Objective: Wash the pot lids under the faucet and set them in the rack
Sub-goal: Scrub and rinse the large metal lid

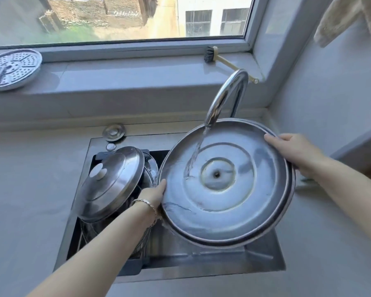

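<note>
Large round stainless-steel pot lid (226, 183) under curved chrome faucet (225, 97), underside up; left hand (152, 195), right hand (291, 151) grip opposite rims; wet, likely slippery, stiff, light

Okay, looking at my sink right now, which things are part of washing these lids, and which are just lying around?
Part of the job:
- big lid, gripped by left hand and right hand
- faucet and its water
- smaller lid, leaning in the rack

Just lying about:
- steamer plate on the windowsill
- brush on the windowsill
- cloth hanging at right
</note>
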`<state>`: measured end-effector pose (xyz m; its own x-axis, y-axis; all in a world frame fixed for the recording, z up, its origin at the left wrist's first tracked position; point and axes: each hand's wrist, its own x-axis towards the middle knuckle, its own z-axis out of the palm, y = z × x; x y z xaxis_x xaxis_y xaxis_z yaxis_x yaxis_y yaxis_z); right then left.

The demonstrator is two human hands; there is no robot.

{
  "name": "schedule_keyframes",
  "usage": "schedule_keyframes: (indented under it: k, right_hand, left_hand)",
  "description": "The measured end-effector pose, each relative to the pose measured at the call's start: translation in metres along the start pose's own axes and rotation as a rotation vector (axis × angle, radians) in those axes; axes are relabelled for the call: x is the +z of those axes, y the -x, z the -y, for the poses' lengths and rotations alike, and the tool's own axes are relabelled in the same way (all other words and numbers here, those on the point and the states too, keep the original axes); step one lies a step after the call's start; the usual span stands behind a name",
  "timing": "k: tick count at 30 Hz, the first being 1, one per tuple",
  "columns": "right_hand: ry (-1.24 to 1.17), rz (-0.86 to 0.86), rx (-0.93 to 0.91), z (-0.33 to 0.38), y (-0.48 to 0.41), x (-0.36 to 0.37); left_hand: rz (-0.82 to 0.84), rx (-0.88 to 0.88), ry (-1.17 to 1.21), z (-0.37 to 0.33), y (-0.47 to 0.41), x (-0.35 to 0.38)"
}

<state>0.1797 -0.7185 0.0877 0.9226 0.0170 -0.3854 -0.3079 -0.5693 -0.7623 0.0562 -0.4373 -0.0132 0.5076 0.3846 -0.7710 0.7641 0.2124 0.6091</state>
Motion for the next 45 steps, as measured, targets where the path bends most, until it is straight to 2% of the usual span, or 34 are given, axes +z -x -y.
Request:
schedule_keyframes:
  k: [4,8,12,16,22,25,27,30,32,35,37,39,42,45]
  right_hand:
    - [-0.037,0.189,0.241,-0.041,0.010,0.020]
    - [0.009,0.298,0.353,-0.067,0.020,0.058]
    - [-0.009,0.111,0.260,-0.071,0.000,0.090]
    - [-0.241,0.001,0.121,-0.044,-0.016,0.108]
    - [-0.707,-0.179,0.250,-0.008,-0.046,0.129]
    - [-0.872,-0.155,0.275,0.009,-0.050,0.134]
    - [-0.739,-0.085,0.255,0.008,-0.045,0.132]
    - [-0.297,0.112,0.164,0.005,-0.015,0.122]
    - [-0.071,0.276,0.050,0.009,0.014,0.113]
    - [0.134,0.565,-0.183,0.020,0.063,0.100]
    - [0.258,0.701,-0.288,0.028,0.091,0.093]
    - [0.387,0.657,-0.400,0.031,0.107,0.091]
    - [0.573,0.371,-0.609,0.034,0.109,0.088]
    - [0.501,0.235,-0.572,0.032,0.096,0.076]
  left_hand:
    - [-0.256,0.281,-0.350,-0.019,0.020,-0.017]
    - [-0.402,0.452,-0.429,-0.032,0.030,-0.032]
    - [-0.464,0.535,-0.488,-0.050,0.038,-0.041]
    - [-0.484,0.614,-0.528,-0.061,0.043,-0.046]
    - [-0.466,0.625,-0.537,-0.069,0.046,-0.047]
    - [-0.454,0.614,-0.538,-0.073,0.050,-0.041]
    - [-0.430,0.607,-0.548,-0.076,0.054,-0.036]
    - [-0.381,0.583,-0.563,-0.077,0.061,-0.030]
    - [-0.308,0.540,-0.519,-0.077,0.063,-0.027]
    - [-0.151,0.423,-0.422,-0.078,0.066,-0.022]
    - [-0.082,0.346,-0.384,-0.082,0.071,-0.015]
    - [-0.015,0.304,-0.351,-0.088,0.083,-0.004]
    - [0.087,0.254,-0.305,-0.096,0.102,0.013]
    - [0.179,0.270,-0.233,-0.097,0.119,0.019]
